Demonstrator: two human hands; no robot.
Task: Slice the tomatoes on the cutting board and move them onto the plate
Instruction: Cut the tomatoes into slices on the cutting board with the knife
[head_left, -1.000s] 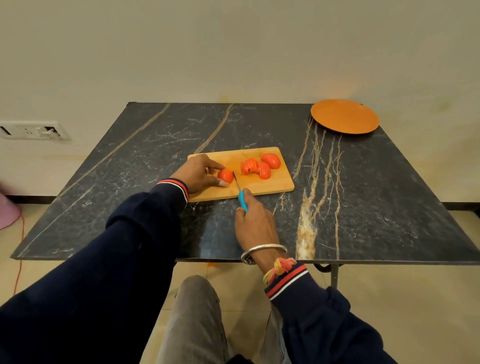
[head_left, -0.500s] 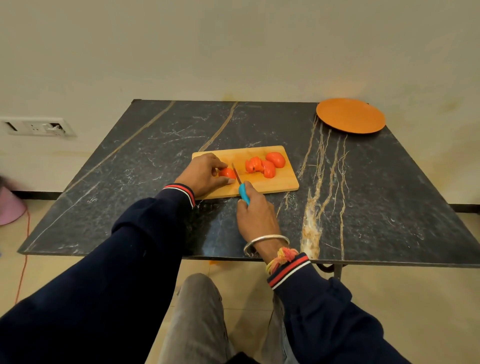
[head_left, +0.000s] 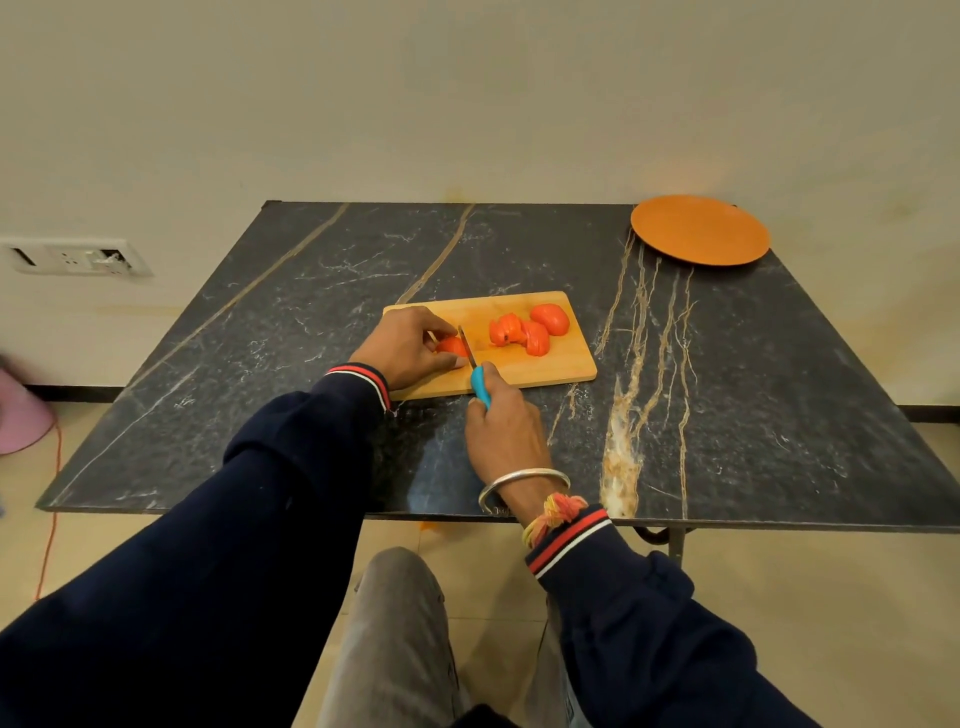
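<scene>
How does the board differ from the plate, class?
The board is rectangular pale wood; the plate is round and orange. The board carries tomato pieces; the plate carries none. The board lies mid-table; the plate sits at the far right corner. Both lie flat on the table.

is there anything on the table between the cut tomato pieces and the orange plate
Nothing visible. The cut tomato pieces lie at the right end of the cutting board, the plate sits at the far right corner of the table, and only bare tabletop shows between them.
</scene>
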